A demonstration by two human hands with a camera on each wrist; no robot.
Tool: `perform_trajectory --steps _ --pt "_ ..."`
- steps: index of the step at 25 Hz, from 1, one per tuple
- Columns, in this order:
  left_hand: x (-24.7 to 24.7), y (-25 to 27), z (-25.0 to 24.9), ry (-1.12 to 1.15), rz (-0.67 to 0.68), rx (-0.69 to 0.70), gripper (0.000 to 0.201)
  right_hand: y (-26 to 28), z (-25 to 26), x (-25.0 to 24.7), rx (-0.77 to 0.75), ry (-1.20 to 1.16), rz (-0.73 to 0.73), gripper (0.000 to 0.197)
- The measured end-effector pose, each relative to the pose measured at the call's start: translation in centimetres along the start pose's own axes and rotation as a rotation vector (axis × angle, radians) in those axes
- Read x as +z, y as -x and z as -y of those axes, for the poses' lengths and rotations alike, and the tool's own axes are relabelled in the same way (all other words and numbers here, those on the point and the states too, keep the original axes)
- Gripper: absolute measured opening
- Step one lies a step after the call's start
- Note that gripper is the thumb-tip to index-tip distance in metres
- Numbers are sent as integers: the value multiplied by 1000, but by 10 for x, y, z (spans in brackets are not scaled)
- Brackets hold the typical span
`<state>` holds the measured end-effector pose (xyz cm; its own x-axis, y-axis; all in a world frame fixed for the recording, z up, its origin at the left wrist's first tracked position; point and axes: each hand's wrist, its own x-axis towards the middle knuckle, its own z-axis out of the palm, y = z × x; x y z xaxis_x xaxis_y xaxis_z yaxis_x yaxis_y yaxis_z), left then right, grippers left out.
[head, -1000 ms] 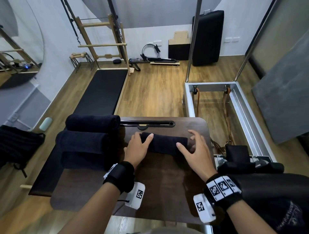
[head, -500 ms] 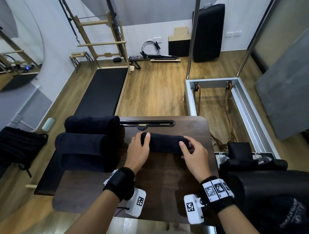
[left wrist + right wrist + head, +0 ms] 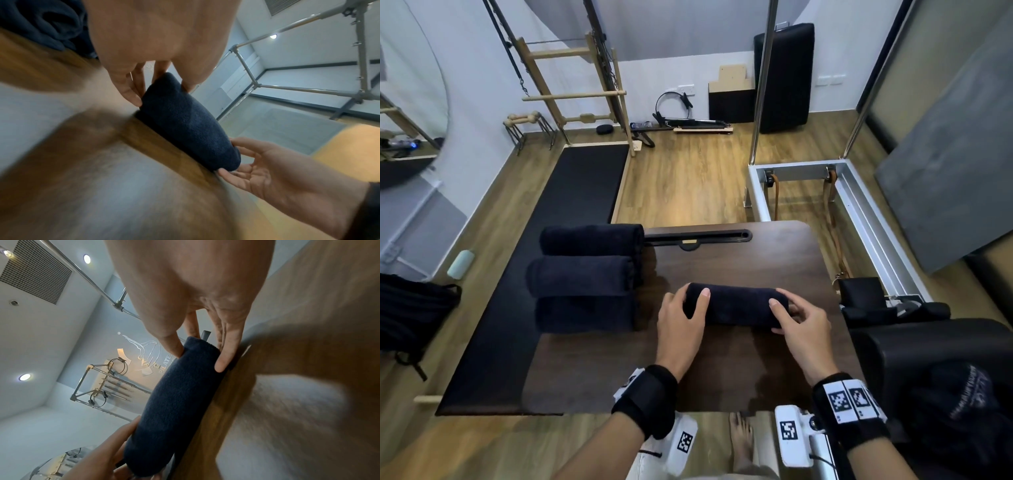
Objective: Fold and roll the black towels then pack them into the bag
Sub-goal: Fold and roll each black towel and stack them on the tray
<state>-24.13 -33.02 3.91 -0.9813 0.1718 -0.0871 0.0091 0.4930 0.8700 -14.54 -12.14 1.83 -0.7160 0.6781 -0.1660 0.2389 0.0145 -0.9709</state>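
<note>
A rolled black towel lies crosswise on the dark wooden tabletop. My left hand grips its left end, thumb on top and fingers behind. At the other end my right hand holds it the same way. In the left wrist view the left hand pinches the towel and the right hand cups the far end. The right wrist view shows my right hand around the roll. Three rolled towels lie side by side at the table's left.
A black bag sits on the floor at the far left. A dark printed bag lies on black equipment at my right. A black mat and a metal reformer frame stand beyond the table.
Both hands went from lying on top of the roll to gripping its two ends. The roll looks tighter and sits a little nearer to me.
</note>
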Motion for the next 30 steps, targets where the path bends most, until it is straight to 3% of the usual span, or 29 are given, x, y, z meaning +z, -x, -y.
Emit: perform_trajectory --steps 7,11,14,17,21,26,30 --pt "-60 59 47 12 5 114 38 84 -4 25 12 -1 -8 28" --pt "-115 83 81 96 -125 74 28 133 -5 73 10 -25 10 34" --pt "-158 87 105 121 -235 -1 29 157 -5 126 37 -91 43 24" --pt "-198 80 122 182 -285 -41 24 169 1 178 75 -163 95 17" --pt "-236 56 135 227 -269 -86 17 168 12 222 46 -98 129 26" --pt "-245 33 136 160 -232 -148 31 162 14 230 -69 148 43 39" --pt "-244 26 134 75 -255 -166 42 157 19 230 -54 237 33 33"
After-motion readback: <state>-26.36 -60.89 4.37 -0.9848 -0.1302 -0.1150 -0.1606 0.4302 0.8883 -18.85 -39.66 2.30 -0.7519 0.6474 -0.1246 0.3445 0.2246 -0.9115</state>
